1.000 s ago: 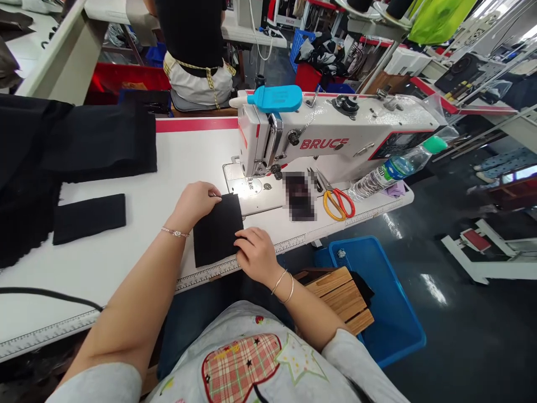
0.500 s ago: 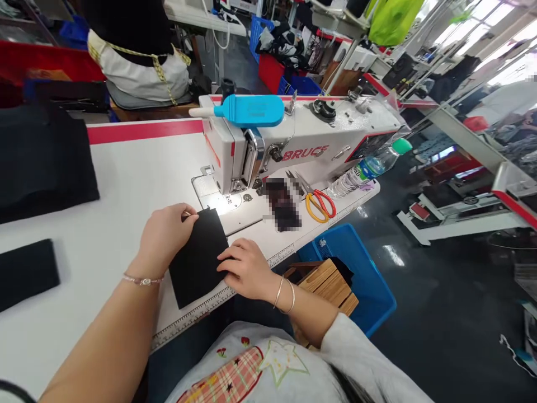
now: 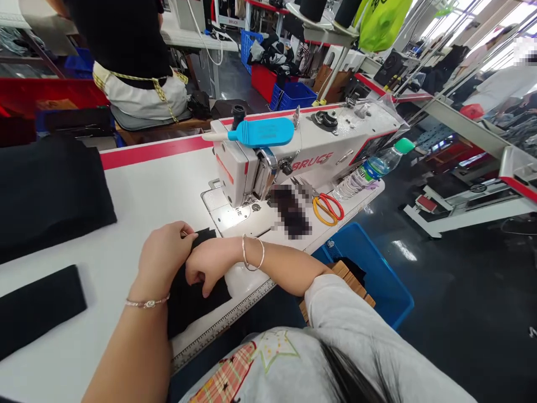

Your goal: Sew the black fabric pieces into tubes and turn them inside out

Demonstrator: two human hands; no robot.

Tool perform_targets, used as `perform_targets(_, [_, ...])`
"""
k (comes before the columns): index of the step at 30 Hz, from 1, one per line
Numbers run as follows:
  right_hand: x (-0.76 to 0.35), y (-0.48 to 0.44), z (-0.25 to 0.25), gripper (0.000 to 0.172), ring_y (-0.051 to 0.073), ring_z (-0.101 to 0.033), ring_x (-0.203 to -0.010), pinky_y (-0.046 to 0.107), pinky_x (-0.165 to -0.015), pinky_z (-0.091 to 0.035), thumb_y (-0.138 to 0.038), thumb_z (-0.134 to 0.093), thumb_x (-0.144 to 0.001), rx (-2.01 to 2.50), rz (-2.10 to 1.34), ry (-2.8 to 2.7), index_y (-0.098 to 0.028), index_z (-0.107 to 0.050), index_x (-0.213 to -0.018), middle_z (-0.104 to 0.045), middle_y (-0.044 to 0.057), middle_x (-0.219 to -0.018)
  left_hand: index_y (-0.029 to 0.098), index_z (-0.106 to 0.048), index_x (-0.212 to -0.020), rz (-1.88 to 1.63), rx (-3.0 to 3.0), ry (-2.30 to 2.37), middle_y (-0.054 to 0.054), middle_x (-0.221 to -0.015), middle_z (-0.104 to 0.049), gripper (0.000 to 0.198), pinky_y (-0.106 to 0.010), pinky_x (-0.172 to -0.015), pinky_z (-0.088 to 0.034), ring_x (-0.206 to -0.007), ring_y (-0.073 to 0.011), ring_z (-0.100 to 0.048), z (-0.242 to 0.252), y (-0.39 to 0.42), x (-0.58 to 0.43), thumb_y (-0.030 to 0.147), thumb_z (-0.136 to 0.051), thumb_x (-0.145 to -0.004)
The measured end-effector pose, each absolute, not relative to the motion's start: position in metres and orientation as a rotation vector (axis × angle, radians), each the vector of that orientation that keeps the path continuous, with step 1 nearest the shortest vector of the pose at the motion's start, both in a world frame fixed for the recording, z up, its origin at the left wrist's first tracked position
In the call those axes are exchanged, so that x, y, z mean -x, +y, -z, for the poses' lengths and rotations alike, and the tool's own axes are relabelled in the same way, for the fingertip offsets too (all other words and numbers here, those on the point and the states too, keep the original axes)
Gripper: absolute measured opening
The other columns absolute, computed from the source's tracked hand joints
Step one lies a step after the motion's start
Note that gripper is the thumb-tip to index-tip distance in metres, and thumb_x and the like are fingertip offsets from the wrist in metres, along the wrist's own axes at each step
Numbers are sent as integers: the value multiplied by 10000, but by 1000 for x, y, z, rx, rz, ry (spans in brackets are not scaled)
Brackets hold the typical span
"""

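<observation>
A piece of black fabric (image 3: 197,308) lies near the table's front edge, in front of the sewing machine (image 3: 247,173). My left hand (image 3: 164,252) is closed on its far left edge, thumb and fingertips pinched together. Across the middle of the fabric reaches my right hand (image 3: 216,258), its fingers curled down onto the cloth beside the left hand. The right hand covers much of the fabric, and its fingertips are partly hidden. The machine's needle area is just beyond the fabric, lit by a lamp.
Folded black fabric (image 3: 50,196) and a smaller black strip (image 3: 42,308) lie at left. Scissors (image 3: 328,210) and a water bottle (image 3: 373,170) are by the machine, with a blue tool (image 3: 266,131) on top. A blue bin (image 3: 388,285) stands below. A person (image 3: 126,61) sits opposite.
My right hand has moved left from the fabric's right edge to its middle, and its fingers have turned downward. My left hand keeps its pinch. The view has shifted slightly.
</observation>
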State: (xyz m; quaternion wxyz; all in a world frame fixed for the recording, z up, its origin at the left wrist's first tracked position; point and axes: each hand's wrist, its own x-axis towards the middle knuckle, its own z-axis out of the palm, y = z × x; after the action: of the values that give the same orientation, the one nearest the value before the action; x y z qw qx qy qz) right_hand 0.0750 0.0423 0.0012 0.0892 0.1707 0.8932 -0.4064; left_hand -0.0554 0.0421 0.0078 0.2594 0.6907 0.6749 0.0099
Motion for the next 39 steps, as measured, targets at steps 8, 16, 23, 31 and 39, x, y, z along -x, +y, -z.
perform_targets(8, [-98, 50, -15, 216, 90, -544, -508, 236, -591, -405, -200, -686, -814, -440, 1629, 2402, -162, -549, -651, -497, -92, -537, 233, -579, -797, 4, -1845, 1845, -87, -901, -701, 222, -345, -676, -424, -801, -265, -605, -22, 36, 46, 418, -456, -785])
perform_targets(16, [-93, 47, -22, 249, 100, -512, -531, 247, -588, -381, -143, -676, -813, -411, 1498, 2460, -175, -520, -622, -502, -79, -545, 268, -540, -805, 82, -1896, 1931, -68, -787, -669, 183, -335, -622, -404, -740, -278, -611, -21, 31, 42, 425, -452, -771])
perform_targets(23, [-95, 43, -26, 246, 83, -468, -646, 208, -628, -326, -104, -633, -825, -340, 1354, 2583, -173, -498, -632, -520, -68, -636, 276, -518, -795, 109, -1913, 1965, -38, -693, -623, 233, -324, -585, -375, -637, -249, -562, -8, 32, 47, 496, -443, -772])
perform_targets(31, [-94, 44, -14, 219, 85, -454, -655, 204, -651, -325, -63, -584, -823, -233, 1373, 2632, -165, -486, -657, -494, -63, -652, 267, -520, -818, 107, -1903, 1962, -31, -676, -604, 216, -310, -573, -364, -614, -226, -527, -9, 30, 45, 468, -447, -783])
perform_targets(39, [-94, 46, -11, 165, 82, -479, -707, 190, -677, -351, 6, -577, -793, -237, 1467, 2593, -150, -542, -747, -520, -61, -717, 267, -512, -780, 63, -1932, 1972, -48, -660, -600, 280, -326, -589, -362, -615, -245, -537, -6, 32, 47, 526, -407, -777])
